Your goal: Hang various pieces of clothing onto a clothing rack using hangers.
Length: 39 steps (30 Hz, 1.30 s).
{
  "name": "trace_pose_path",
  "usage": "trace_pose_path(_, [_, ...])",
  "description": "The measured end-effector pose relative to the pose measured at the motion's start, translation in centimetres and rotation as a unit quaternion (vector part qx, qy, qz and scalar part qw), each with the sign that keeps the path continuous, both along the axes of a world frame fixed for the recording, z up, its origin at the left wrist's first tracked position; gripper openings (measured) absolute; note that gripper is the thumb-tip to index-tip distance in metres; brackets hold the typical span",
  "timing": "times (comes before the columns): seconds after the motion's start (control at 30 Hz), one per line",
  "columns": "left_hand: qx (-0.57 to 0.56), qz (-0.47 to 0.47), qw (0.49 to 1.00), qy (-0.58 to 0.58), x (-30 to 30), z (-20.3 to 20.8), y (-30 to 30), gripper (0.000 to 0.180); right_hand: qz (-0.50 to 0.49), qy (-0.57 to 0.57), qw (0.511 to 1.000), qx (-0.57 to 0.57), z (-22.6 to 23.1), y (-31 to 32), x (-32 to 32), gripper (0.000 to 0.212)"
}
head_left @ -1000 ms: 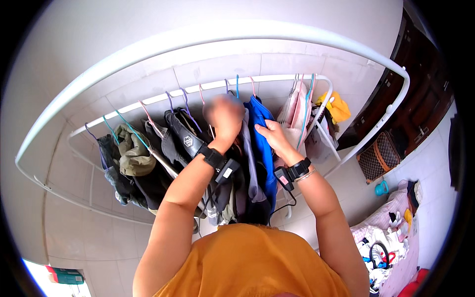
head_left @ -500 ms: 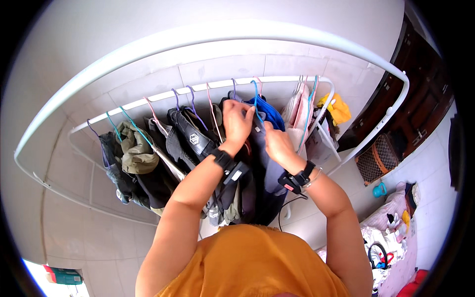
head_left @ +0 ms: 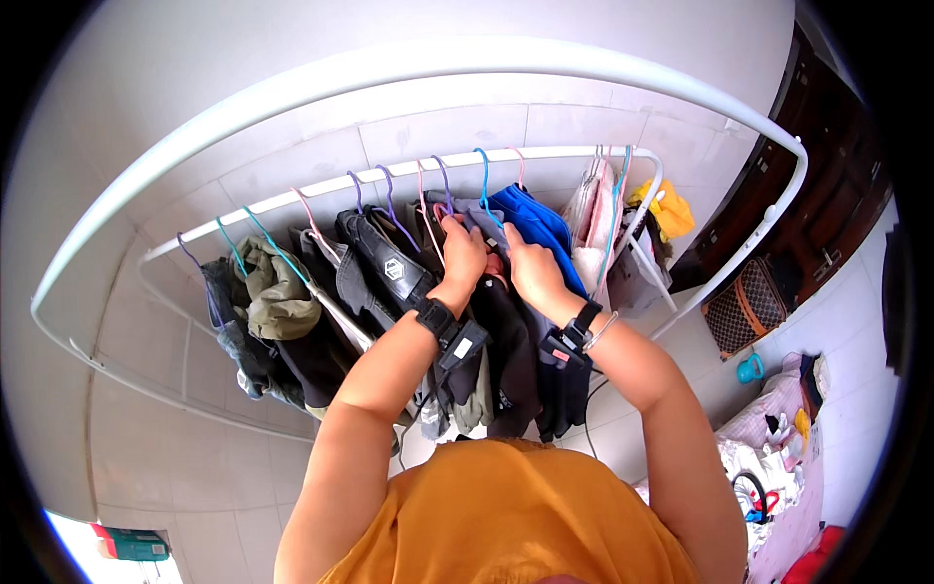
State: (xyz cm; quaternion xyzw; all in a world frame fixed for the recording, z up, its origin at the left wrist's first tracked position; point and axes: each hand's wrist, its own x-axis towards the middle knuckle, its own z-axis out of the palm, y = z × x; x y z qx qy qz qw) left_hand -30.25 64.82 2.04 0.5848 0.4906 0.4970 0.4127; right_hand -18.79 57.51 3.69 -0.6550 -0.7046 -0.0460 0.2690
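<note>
Both my hands are at the middle of a row of hanging clothes. A blue hanger (head_left: 484,175) hooks over the white rail, with a grey garment (head_left: 471,210) hanging from it. My left hand (head_left: 461,258) has its fingers curled on the left part of this garment, close to a purple hanger (head_left: 445,173). Closed at the lower right end of the blue hanger, my right hand (head_left: 535,271) pinches the garment's edge. Its fingertips are partly hidden. Right of it hangs a bright blue garment (head_left: 535,216). A black garment (head_left: 506,336) hangs below and between my hands.
The white rail (head_left: 559,153) belongs to a rack with a curved front bar (head_left: 467,60). Black trousers (head_left: 387,263) and an olive garment (head_left: 277,292) hang left, pale pink clothes (head_left: 592,219) right. A brown checked bag (head_left: 744,310) stands on the floor by a dark door (head_left: 827,175).
The blue hanger has shifted left along the rail with its grey garment, opening a gap that shows more of the bright blue garment. The purple hanger beside it also sits farther left.
</note>
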Motion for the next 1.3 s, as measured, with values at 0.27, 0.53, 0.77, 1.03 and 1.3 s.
trace_pose_path(0.27, [0.022, -0.142, 0.989, -0.041, -2.8, -1.7, 1.9, 0.038, 0.108, 0.032, 0.98, 0.162, 3.6, -0.8, 1.5, 0.035])
trace_pose_path(0.53, [-0.087, -0.229, 0.964, -0.107, -11.6, 2.1, -9.8, 0.027, -0.016, 0.124, 0.992, 0.012, -1.0, -0.2, 4.0, 0.025])
trace_pose_path(0.77, [-0.079, -0.108, 0.978, -0.162, -17.5, -0.6, -11.4, 0.019, 0.054, 0.108, 0.992, 0.027, -1.3, 0.2, 3.5, 0.021])
trace_pose_path(1.03, [0.319, 0.433, 0.825, 0.174, -30.5, 0.3, -13.7, 0.028, 0.058, 0.022, 0.991, 0.12, 1.1, -7.8, 1.1, 0.032])
trace_pose_path(1.3, [0.015, 0.348, 0.917, 0.193, -42.3, -2.0, -7.3, 0.053, 0.34, 0.159, 0.924, 0.077, 4.2, -8.6, -14.0, 0.016])
